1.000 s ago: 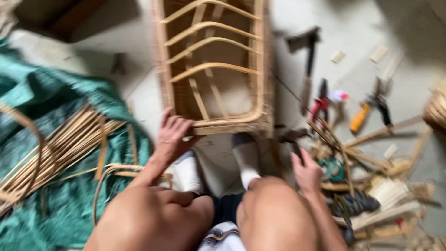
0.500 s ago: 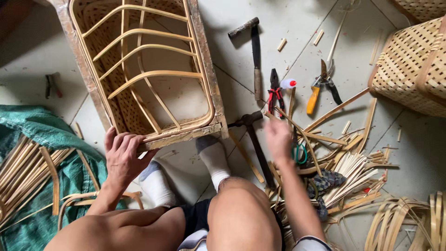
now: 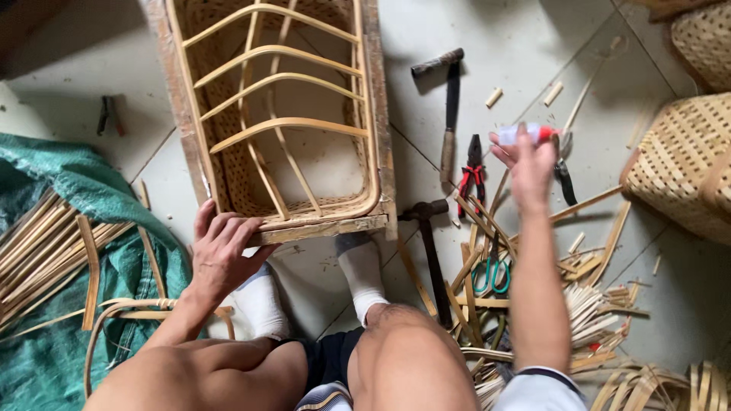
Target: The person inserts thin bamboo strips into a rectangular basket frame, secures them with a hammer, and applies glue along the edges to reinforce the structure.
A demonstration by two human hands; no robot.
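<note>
The left hand (image 3: 221, 247) lies spread, fingers open, on the near rim of a rattan frame basket (image 3: 282, 114), pressing its front left corner; the right hand (image 3: 529, 164) is raised above the floor, fingers closed around a small white tube with a red cap (image 3: 524, 134), blurred by motion. The two hands are well apart, the basket's near right corner between them.

From the head view, the basket stands on a pale tiled floor (image 3: 533, 46), its bowed ribs open to the camera and its near edge just above two white-socked feet (image 3: 362, 270). Bare tile lies open beyond the hammer and between the tools and a woven bamboo basket (image 3: 685, 164) at the right edge. To the right of the frame lie a long-handled hammer (image 3: 449, 106), red-handled pliers (image 3: 474, 171), a second hammer (image 3: 426, 243) and green-handled scissors (image 3: 491, 274), the last resting among a crowded heap of split cane strips (image 3: 586, 304). At left, a green tarp (image 3: 68, 198) carries a bundle of cane lengths (image 3: 38, 251), hemming in the floor on that side. A small dark tool (image 3: 110, 114) lies alone on the tile at upper left.
</note>
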